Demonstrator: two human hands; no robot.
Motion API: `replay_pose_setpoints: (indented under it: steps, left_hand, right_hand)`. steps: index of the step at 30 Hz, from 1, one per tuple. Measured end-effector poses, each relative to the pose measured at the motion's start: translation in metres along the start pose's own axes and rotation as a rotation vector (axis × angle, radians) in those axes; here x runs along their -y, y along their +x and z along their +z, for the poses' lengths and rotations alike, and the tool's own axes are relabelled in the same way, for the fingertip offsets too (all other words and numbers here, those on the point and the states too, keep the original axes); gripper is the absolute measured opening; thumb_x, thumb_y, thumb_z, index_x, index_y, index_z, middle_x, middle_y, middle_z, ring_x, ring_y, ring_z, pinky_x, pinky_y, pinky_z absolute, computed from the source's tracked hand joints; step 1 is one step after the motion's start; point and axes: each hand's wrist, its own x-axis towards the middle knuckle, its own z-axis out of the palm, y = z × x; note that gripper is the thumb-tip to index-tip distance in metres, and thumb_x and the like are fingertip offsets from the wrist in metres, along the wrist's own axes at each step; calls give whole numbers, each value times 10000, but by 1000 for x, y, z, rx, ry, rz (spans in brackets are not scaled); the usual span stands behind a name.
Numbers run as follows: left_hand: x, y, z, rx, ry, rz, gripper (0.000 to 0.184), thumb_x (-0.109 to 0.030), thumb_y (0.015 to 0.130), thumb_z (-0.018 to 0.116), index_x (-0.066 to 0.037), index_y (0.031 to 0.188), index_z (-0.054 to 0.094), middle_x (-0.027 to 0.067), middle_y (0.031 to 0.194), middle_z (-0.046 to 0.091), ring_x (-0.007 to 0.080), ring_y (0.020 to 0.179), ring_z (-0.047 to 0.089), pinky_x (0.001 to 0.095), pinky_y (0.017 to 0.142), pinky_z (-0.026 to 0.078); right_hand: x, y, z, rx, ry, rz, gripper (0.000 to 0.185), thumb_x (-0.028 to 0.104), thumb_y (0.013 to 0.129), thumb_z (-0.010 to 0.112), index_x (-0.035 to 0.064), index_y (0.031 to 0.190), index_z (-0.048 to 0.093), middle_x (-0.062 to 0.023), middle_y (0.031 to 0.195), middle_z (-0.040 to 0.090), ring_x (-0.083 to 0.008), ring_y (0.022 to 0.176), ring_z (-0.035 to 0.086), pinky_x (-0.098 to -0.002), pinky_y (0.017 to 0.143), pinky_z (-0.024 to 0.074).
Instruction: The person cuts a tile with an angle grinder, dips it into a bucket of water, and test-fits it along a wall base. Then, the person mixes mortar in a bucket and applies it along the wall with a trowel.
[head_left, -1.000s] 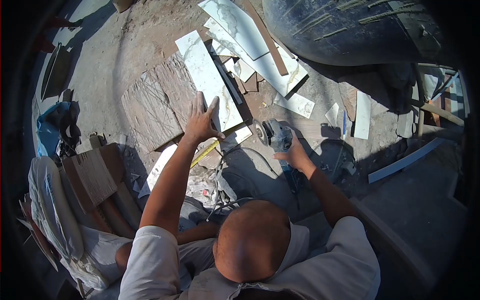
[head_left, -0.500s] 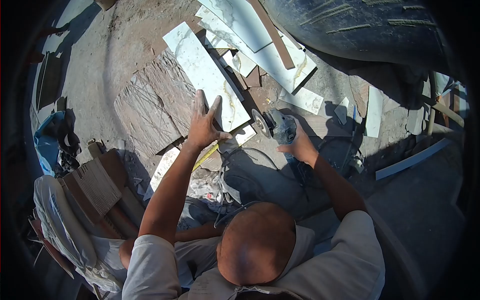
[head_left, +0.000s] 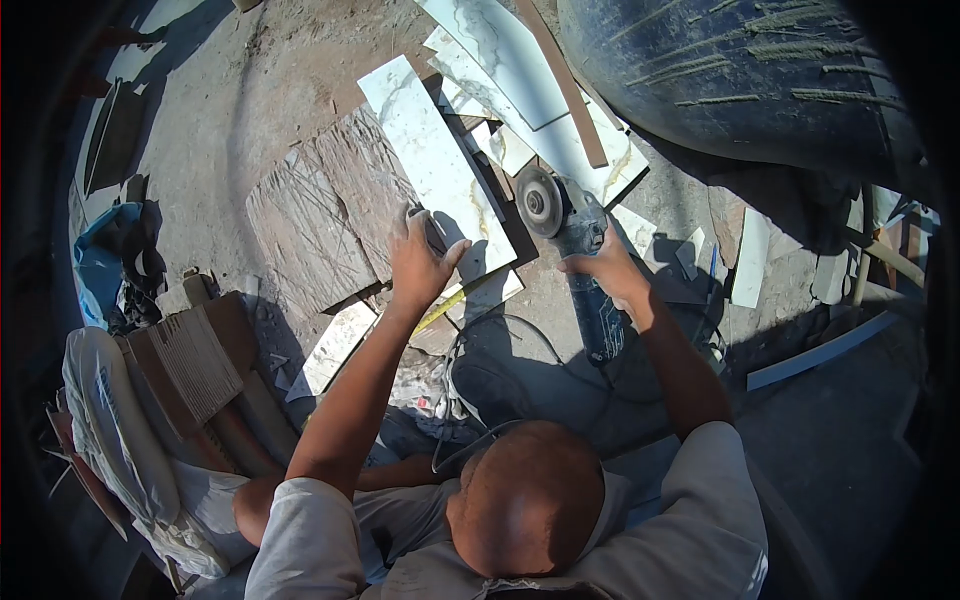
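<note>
This looks like an outdoor building site, because bright sun falls on dusty ground point(head_left: 205, 180) with marble-patterned tiles point(head_left: 440, 160) and broken tile bits point(head_left: 510, 150) lying about, near a yellow tape measure point(head_left: 439, 308), a blue angle grinder point(head_left: 592, 312) and a big, dark, round container point(head_left: 720, 75).

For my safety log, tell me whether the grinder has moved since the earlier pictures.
Yes: the grinder in the right hand has moved up the picture, its disc now nearer the brown strip.

Dusty ground point(head_left: 215, 130) carries two grooved slabs point(head_left: 310, 215) around its middle, a heap of marbled tile offcuts point(head_left: 490, 60) toward its far edge, a blue plastic bag point(head_left: 102, 262) by its left edge and a pale strip point(head_left: 822, 352) near its right
</note>
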Motion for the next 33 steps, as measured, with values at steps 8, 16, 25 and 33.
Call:
replay_pose_setpoints:
  steps: [8,16,25,33]
  left_hand:
    - [-140,-67,11,509,-1068,-289,854,-219,653,888,22,1250,328,133,1161,514,203,1069,538,341,935,444]
    - [-121,-30,-24,573,-1251,-104,825,-135,629,849,-49,1298,372,66,1127,524,168,1026,541,326,885,462]
    - [-106,-56,-29,377,-947,-37,734,-164,713,832,-9,1277,388,95,1138,563,180,1050,551,326,926,452]
    - [-54,-51,-14,535,-824,-58,708,-265,720,842,16,1235,446,92,1129,575,194,1051,538,335,931,429]
  right_hand:
    - [60,10,33,-115,170,-59,1003,120,576,843,-20,1390,274,-146,1213,549,-238,1091,556,-336,951,437]
    - [94,-15,37,314,454,-239,914,222,606,854,21,1371,395,-156,1176,605,-237,1047,606,-348,967,435]
    - [93,-9,81,-37,-340,-278,778,313,612,815,-92,1190,488,-232,1062,626,-345,982,628,-359,896,464]
    - [65,-3,94,165,-53,-384,773,293,617,788,-89,1201,456,-258,1077,612,-365,1022,619,-384,882,477]
